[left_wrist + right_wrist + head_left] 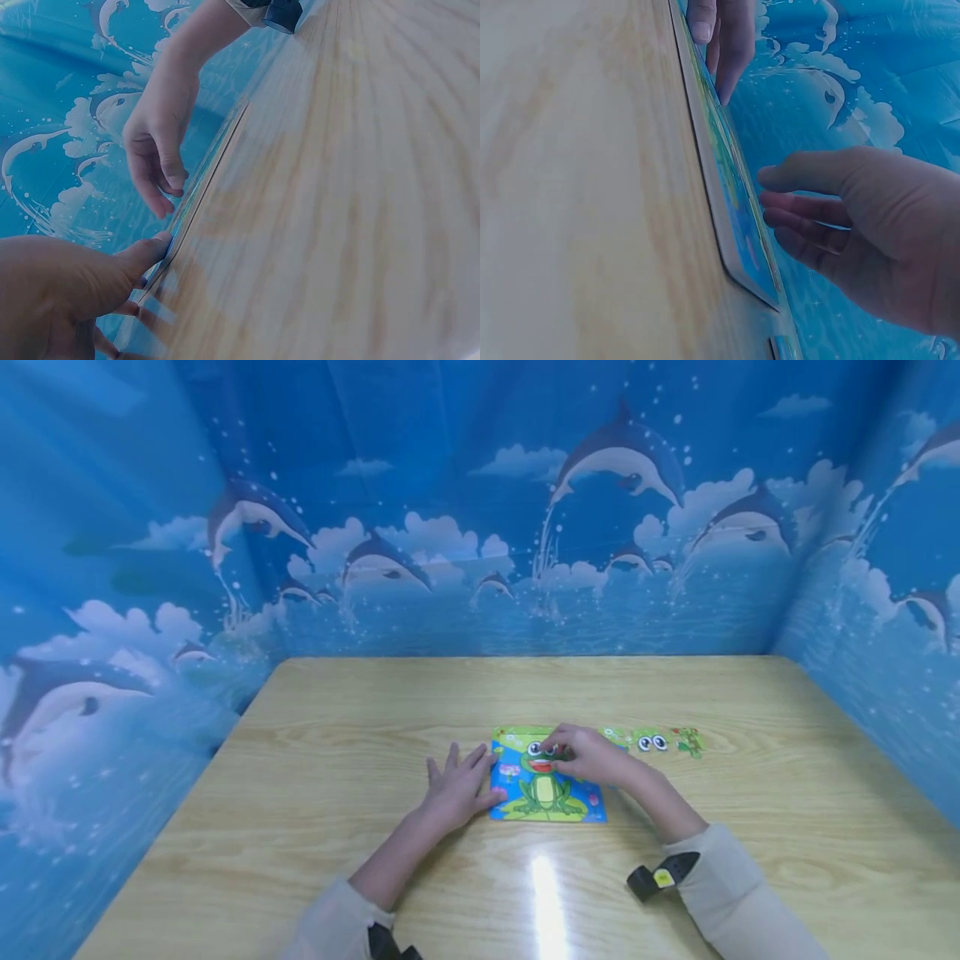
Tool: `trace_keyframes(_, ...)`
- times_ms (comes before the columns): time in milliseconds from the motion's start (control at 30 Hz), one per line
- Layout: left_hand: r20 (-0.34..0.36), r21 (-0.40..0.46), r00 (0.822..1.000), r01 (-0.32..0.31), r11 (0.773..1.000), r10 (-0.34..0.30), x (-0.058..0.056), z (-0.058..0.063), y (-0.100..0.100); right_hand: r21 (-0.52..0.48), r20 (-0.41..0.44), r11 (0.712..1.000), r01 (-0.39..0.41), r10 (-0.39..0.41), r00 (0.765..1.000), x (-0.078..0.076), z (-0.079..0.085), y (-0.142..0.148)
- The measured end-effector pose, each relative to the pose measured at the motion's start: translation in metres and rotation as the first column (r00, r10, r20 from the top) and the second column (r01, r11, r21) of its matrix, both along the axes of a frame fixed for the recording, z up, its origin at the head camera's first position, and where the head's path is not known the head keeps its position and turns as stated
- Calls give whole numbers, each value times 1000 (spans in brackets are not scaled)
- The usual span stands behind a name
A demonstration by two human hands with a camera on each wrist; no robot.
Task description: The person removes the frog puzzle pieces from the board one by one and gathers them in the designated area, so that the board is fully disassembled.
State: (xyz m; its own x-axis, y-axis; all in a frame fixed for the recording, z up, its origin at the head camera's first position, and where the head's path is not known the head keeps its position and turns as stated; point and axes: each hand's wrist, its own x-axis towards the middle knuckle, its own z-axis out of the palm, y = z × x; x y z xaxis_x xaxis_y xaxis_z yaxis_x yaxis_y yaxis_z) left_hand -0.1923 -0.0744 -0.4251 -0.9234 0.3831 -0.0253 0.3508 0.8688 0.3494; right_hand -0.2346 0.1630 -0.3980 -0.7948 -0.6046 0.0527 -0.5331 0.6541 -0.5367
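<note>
A flat frog picture board (546,787), green frog on blue and yellow, lies on the table. My left hand (457,789), fingers spread, rests along the board's left edge, with its thumb at the rim in the left wrist view. Over the frog's face is my right hand (592,756), its fingers loosely bent. Seen from the right wrist, this right hand (870,225) has its thumb and fingers close above the board (731,180), and nothing shows between them. Part of the board's upper right is hidden under the right hand.
Right of the board lie small picture pieces in a row, among them a pair of cartoon eyes (652,743) and a little green piece (688,742). The wood-grain table (360,693) meets a blue dolphin curtain (450,485) at its back and sides.
</note>
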Motion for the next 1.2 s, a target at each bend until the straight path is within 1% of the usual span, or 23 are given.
trace_keyframes(100, 1, 9, 1000, -1, 1000, 1, 0, 0, 0, 13, 16, 1000, 8, -8, 1000, 0, -3, 1)
trace_keyframes(200, -1, 18, 1000, 3, 1000, -3, 0, 0, 0, 22, 26, 1000, -1, 0, 1000, 1, -4, 1)
trace_keyframes(333, -6, 24, 1000, 4, 1000, -4, 1, 0, -1, 62, 9, 998, -20, 19, 1000, 2, -3, 0)
trace_keyframes(433, -8, 24, 1000, 5, 1000, -5, 1, 0, -1, 88, 0, 996, -17, 17, 1000, 2, -3, -1)
trace_keyframes(600, -2, 26, 1000, 5, 1000, -5, 0, 0, -1, 99, 24, 995, 19, -22, 999, 3, -3, -2)
trace_keyframes(667, 1, 29, 1000, 4, 1000, -4, 1, 0, -1, 100, 29, 995, 29, -32, 999, 3, -3, -2)
trace_keyframes(867, 2, 37, 1000, 4, 999, -4, 1, 0, -1, 84, 20, 996, 28, -30, 999, 3, -3, -2)
trace_keyframes(1000, 2, 37, 1000, 3, 999, -3, 1, 0, -1, 72, 36, 997, 38, -41, 999, 4, -2, -3)
trace_keyframes(1200, 1, 36, 1000, 2, 999, -2, 1, 1, -1, 56, 58, 998, 16, -19, 998, 6, 2, -2)
